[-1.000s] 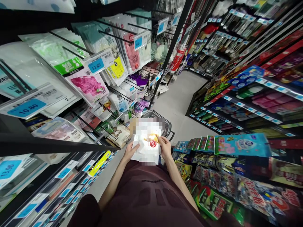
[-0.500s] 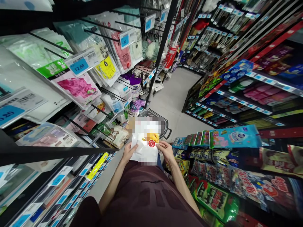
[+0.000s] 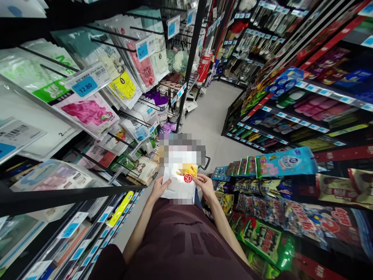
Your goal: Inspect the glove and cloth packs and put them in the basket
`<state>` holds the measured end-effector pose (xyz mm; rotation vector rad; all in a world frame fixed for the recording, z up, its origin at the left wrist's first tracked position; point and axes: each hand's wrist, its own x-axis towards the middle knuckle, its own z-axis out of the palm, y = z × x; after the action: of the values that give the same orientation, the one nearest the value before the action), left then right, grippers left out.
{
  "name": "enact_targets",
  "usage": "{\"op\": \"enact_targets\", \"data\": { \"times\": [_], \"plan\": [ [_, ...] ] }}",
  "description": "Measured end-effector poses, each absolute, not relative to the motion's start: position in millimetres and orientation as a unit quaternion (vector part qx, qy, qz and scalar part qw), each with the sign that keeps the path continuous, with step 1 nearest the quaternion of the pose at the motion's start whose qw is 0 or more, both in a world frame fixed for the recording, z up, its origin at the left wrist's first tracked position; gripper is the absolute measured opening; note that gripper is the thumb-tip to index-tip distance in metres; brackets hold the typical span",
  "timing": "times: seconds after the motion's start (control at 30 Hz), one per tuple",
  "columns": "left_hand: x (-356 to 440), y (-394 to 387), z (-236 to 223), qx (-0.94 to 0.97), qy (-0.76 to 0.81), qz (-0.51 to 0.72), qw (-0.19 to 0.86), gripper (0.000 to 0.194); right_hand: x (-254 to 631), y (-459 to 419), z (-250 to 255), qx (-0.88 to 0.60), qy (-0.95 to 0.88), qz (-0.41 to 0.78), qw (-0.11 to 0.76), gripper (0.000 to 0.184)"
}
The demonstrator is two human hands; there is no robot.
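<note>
I hold a flat white packet (image 3: 178, 186) with a yellow picture and a red "50" dot in front of my chest. My left hand (image 3: 159, 187) grips its left edge, fingers closed round it. My right hand (image 3: 205, 183) pinches its right edge near the red dot. Part of the packet is blurred out. Just beyond the packet a dark shopping basket (image 3: 206, 160) stands on the floor, mostly hidden behind it.
Hooks with hanging packets of gloves and bags (image 3: 87, 111) and blue price tags (image 3: 84, 86) fill the left rack. Shelves of colourful snack bags (image 3: 262, 229) stand at my right. A grey aisle floor (image 3: 210, 116) runs ahead between the racks.
The view has shifted slightly, so the racks slide left and down. Both hands keep hold of the white packet in nearly the same place.
</note>
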<state>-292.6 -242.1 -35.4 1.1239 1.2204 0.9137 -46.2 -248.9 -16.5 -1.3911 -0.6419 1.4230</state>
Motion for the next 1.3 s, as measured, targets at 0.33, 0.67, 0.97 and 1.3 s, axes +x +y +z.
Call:
{"op": "enact_targets", "data": {
  "times": [0.33, 0.67, 0.97, 1.3],
  "plan": [
    [-302, -240, -39, 0.532, 0.51, 0.353, 0.576, 0.044, -54, -232, -16, -0.557, -0.272, 0.59, 0.517, 0.041],
    [-305, -238, -44, 0.528, 0.514, 0.35, 0.579, 0.045, -45, -220, -21, -0.606, -0.253, 0.52, 0.546, 0.039],
    [-307, -240, -49, 0.523, 0.523, 0.358, 0.57, 0.046, -50, -225, -19, -0.584, -0.289, 0.559, 0.512, 0.044],
    [-309, -244, -56, 0.482, 0.557, 0.38, 0.56, 0.041, -57, -236, -26, -0.574, -0.326, 0.6, 0.452, 0.044]
  ]
}}
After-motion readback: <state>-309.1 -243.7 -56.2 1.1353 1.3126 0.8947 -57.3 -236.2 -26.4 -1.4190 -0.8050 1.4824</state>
